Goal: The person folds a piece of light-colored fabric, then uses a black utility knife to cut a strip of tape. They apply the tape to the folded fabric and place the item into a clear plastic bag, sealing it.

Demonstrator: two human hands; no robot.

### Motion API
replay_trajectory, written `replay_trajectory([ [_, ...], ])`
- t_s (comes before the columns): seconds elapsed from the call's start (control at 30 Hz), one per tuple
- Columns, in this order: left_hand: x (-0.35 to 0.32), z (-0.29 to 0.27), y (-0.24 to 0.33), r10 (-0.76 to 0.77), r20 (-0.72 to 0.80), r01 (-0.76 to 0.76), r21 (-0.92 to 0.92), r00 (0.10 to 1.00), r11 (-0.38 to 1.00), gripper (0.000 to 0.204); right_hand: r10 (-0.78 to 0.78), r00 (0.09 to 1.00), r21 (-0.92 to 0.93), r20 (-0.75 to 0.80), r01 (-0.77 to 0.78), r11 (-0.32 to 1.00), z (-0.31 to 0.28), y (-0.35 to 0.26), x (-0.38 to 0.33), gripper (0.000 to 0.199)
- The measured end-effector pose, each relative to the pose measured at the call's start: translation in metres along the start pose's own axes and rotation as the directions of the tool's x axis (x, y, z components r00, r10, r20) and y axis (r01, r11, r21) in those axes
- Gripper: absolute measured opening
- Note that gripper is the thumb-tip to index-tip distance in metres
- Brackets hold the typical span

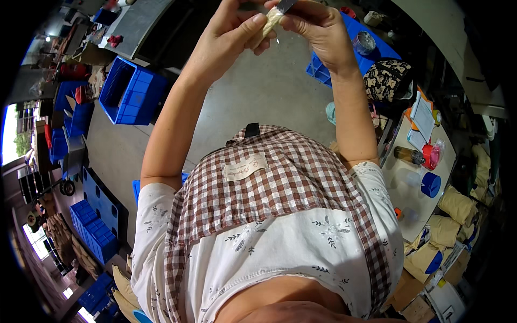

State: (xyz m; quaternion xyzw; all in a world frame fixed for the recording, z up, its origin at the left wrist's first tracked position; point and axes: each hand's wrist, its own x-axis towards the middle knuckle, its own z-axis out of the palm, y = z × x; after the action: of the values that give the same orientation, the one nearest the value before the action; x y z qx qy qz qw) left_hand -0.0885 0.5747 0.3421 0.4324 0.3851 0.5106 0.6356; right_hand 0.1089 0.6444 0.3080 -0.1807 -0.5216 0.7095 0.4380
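Both of my hands are raised at the top edge of the view, close together. Between them is a slim, pale cream piece [266, 28], slanting from lower left to upper right. Its kind is hard to make out. From its upper end sticks a flat grey, blade-like part [286, 5], cut off by the frame edge. My left hand [232, 29] pinches the cream piece between thumb and fingers. The thumb and fingers of my right hand [319, 33] are closed around its upper end, where the grey part begins. A clear shred seems to hang just below.
A blue crate [132, 90] stands on the left, below a grey table [141, 27]. To the right are a blue surface with a clear container [364, 43], a patterned black bag [389, 79], and a pale table [403, 171] with a clipboard [422, 117] and jars. Cream sacks [458, 205] lie beyond.
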Motion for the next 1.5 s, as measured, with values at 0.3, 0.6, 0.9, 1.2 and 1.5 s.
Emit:
replay_trajectory([
  [0.3, -0.014, 0.035, 0.020, 0.219, -0.065, -0.166, 0.457, 0.973, 0.874, 0.047, -0.076, 0.997, -0.134, 0.018, 0.078, 0.988, -0.006, -0.007, 0.007, 0.007],
  [0.6, 0.006, 0.016, -0.002, 0.363, -0.106, -0.307, 0.350, 0.926, 0.885, 0.036, -0.056, 0.984, -0.145, -0.167, 0.032, 0.989, 0.020, -0.022, -0.001, 0.025],
  [0.9, 0.000, 0.025, 0.001, 0.342, -0.234, -0.224, 0.418, 0.910, 0.880, 0.034, -0.579, 0.813, -0.898, 0.069, 0.304, 0.319, 0.037, -0.039, -0.019, 0.012],
  [1.2, -0.003, 0.026, 0.012, 0.184, -0.124, -0.162, 0.169, 0.975, 0.972, 0.038, -0.567, 0.824, -0.895, 0.009, 0.259, 0.362, 0.032, -0.054, -0.014, 0.008],
  [1.5, 0.005, 0.016, -0.005, 0.328, -0.195, -0.215, 0.442, 0.924, 0.871, 0.033, -0.595, 0.784, -0.916, 0.175, 0.351, 0.193, 0.044, -0.041, -0.016, 0.010],
])
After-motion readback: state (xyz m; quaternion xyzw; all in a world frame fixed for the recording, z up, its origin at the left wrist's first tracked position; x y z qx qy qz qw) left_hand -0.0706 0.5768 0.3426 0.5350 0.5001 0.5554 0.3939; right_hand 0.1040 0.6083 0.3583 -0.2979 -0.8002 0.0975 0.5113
